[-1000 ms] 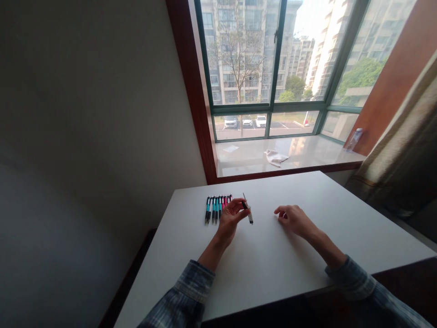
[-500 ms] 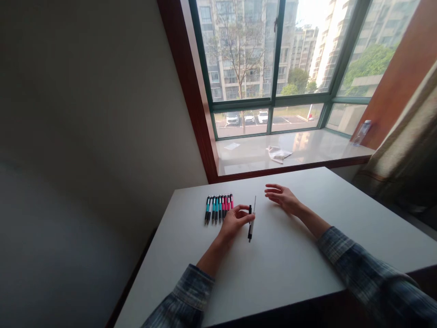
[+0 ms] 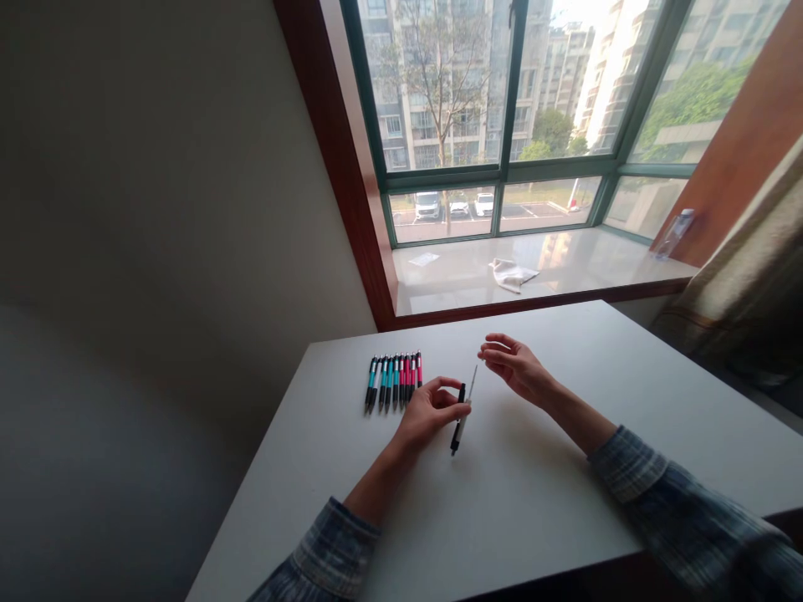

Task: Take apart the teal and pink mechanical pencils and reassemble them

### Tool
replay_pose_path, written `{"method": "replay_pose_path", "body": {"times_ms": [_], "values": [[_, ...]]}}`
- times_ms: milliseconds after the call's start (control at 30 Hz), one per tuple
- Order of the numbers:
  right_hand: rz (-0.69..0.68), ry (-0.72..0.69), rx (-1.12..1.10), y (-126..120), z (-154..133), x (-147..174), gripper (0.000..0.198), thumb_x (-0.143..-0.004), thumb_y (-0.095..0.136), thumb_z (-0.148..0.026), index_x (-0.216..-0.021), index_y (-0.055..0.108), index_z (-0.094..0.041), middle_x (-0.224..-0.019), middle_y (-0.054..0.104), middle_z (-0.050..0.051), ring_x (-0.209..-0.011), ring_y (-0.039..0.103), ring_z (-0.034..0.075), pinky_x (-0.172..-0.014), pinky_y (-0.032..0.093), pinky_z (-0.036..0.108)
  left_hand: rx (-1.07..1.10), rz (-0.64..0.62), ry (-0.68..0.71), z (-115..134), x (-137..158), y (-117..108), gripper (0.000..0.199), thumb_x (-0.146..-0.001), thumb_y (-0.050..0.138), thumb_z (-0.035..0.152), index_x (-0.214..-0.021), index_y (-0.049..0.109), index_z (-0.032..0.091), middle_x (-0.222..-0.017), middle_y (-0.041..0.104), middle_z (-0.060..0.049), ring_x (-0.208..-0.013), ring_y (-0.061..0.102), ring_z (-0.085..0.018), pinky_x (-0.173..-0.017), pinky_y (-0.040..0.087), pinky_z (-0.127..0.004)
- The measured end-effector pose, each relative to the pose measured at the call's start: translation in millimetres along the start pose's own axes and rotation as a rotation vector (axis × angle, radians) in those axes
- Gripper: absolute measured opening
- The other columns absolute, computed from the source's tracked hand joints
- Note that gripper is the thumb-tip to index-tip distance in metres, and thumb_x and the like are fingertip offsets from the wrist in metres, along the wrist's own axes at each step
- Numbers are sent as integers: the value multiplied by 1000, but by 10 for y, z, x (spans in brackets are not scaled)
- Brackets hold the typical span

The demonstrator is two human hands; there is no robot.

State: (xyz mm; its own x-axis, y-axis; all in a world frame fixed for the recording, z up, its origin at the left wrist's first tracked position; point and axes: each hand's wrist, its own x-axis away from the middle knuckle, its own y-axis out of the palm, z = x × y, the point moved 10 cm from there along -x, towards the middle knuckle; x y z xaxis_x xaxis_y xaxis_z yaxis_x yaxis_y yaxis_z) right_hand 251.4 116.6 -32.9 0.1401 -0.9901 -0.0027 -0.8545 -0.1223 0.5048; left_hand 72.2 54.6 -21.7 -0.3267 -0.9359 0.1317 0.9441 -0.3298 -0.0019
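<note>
My left hand (image 3: 427, 414) pinches a partly dismantled pen (image 3: 461, 428) between thumb and fingers above the table. A black grip piece (image 3: 462, 391) and a whitish barrel lie side by side in that pinch. From the barrel a thin refill (image 3: 473, 381) sticks up toward my right hand. My right hand (image 3: 511, 364) hovers just beyond the refill's tip, fingers loosely curled and apart, with nothing visible in them. Left of my left hand, several pens (image 3: 389, 383) lie in a neat row, some teal, some pink, with black grips; one looks white.
The white table (image 3: 539, 493) meets a wall on the left. Behind it, the window sill (image 3: 577, 263) holds a crumpled cloth (image 3: 513, 274), a paper slip (image 3: 425, 260) and a clear bottle (image 3: 676, 234). A curtain (image 3: 746, 226) hangs at the right.
My right hand has come closer to the refill, its fingers more curled. In my left hand the pen parts have tilted, the refill leaning right. The view has shifted slightly.
</note>
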Motion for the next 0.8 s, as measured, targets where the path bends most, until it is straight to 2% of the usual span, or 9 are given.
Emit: {"method": "replay_pose_path", "body": {"times_ms": [533,800], "values": [[-45,13,-7,132,2,62,42,-65,93,-22,-100,72,-25,-94,74,1,-94,72,18,-93,51,32,-18,9,14,-6,-9,19,45,-66,89,29,-105,70,17,-72,67,2,-70,63,-14,-72,47,-26],[-89,27,12,179,14,90,42,-64,94,-22,-100,71,-25,-93,74,1,-93,72,19,-88,51,31,-33,2,16,6,-16,18,46,-66,89,31,-105,70,17,-73,69,0,-71,65,-16,-72,48,-28]]}}
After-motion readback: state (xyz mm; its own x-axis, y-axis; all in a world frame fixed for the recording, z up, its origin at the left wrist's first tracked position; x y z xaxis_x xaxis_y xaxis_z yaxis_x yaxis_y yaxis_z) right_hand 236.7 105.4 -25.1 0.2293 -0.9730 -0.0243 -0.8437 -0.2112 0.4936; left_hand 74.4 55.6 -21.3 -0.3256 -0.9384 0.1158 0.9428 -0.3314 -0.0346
